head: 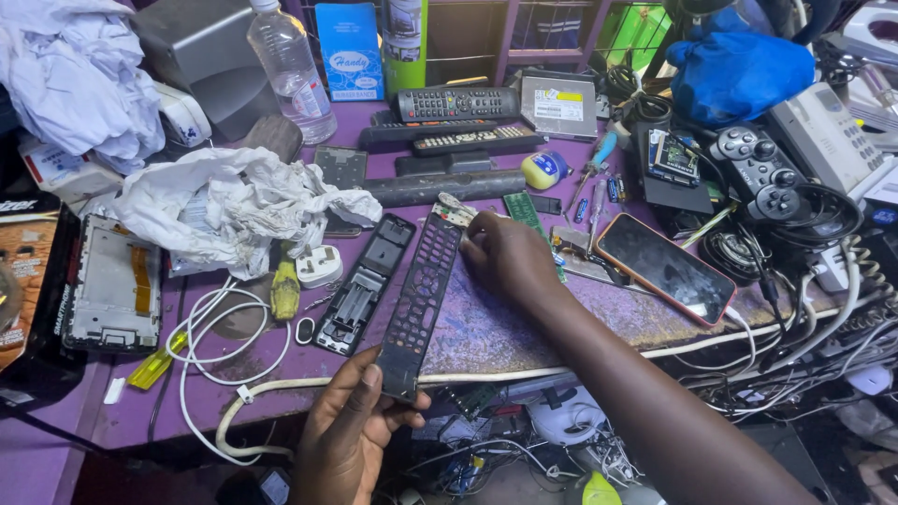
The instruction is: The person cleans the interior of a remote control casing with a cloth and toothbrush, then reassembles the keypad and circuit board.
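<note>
My left hand grips the near end of a long black remote-control front cover with rows of empty button holes. It lies slanted over the purple table. At the cover's far end, my right hand rests with its fingers touching the top corner. The remote's black back shell lies parallel just left of the cover, its inside facing up.
Crumpled white cloth, a white plug, white cable and a yellow tool lie left. A phone, game controller, green circuit board, other remotes, a water bottle and tangled wires crowd the back and right.
</note>
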